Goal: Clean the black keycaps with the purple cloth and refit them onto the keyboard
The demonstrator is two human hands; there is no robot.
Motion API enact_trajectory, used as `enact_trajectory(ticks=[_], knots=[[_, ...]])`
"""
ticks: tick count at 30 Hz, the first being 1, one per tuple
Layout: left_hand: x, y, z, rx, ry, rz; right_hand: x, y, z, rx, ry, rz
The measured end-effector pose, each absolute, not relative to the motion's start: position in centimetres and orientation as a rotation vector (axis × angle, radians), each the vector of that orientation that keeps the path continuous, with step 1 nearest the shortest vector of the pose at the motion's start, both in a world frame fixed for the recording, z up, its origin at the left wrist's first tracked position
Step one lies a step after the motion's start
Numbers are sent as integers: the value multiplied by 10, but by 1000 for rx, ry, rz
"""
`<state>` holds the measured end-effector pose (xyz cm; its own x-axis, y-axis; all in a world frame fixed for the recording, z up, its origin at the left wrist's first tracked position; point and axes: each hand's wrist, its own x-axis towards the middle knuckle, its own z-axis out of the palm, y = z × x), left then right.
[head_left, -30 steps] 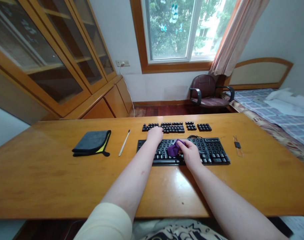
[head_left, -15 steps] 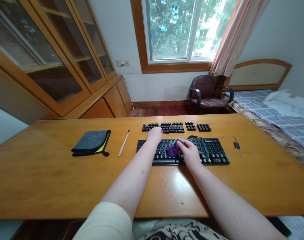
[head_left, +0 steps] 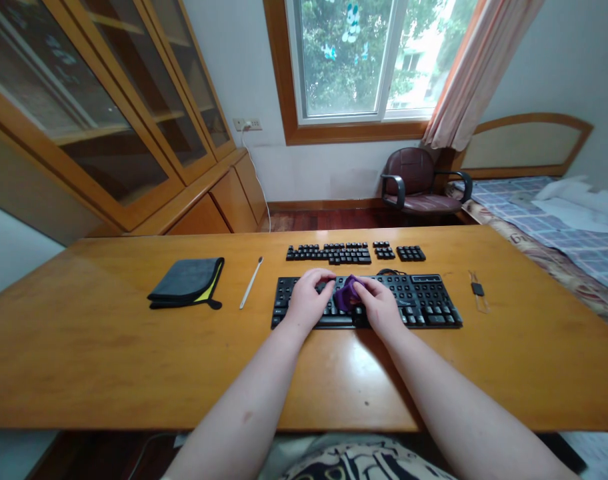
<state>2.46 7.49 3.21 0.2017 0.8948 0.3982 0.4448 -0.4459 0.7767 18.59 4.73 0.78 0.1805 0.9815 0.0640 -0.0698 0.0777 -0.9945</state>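
Observation:
A black keyboard [head_left: 437, 303] lies on the desk, many of its keycaps off and small stems showing. My right hand [head_left: 383, 308] pinches a crumpled purple cloth [head_left: 347, 295] above the middle of the keyboard. To its left, my left hand [head_left: 309, 298] hovers over the keyboard, fingers curved and a gap showing between thumb and forefinger. I make out nothing in it. Behind the keyboard, loose black keycaps [head_left: 351, 253] are laid out in rows, with smaller groups of keycaps [head_left: 411, 253] to the right.
At left lie a folded grey cloth [head_left: 187, 281] with black edging and a thin white brush [head_left: 251, 283]. A wire keycap puller [head_left: 478, 290] with a dark handle is at right. The wooden desk [head_left: 109, 360] carries all this. Beyond stand a chair [head_left: 417, 180] and a bed.
My left hand has come back from the loose keycap rows to the keyboard, beside the purple cloth, and its fingers have parted. My right hand keeps the cloth in nearly the same place.

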Motion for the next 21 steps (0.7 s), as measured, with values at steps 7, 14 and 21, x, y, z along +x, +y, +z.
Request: enact_trajectory(ticks=[7, 14, 21], knots=[[27, 63, 17, 1622, 1060, 1203, 186, 41, 14, -1102, -1278, 1033], [33, 59, 15, 1528, 973, 1290, 187, 38, 15, -1054, -1294, 1074], [32, 57, 18, 1462, 1059, 1196, 187, 39, 13, -1064, -1374, 992]])
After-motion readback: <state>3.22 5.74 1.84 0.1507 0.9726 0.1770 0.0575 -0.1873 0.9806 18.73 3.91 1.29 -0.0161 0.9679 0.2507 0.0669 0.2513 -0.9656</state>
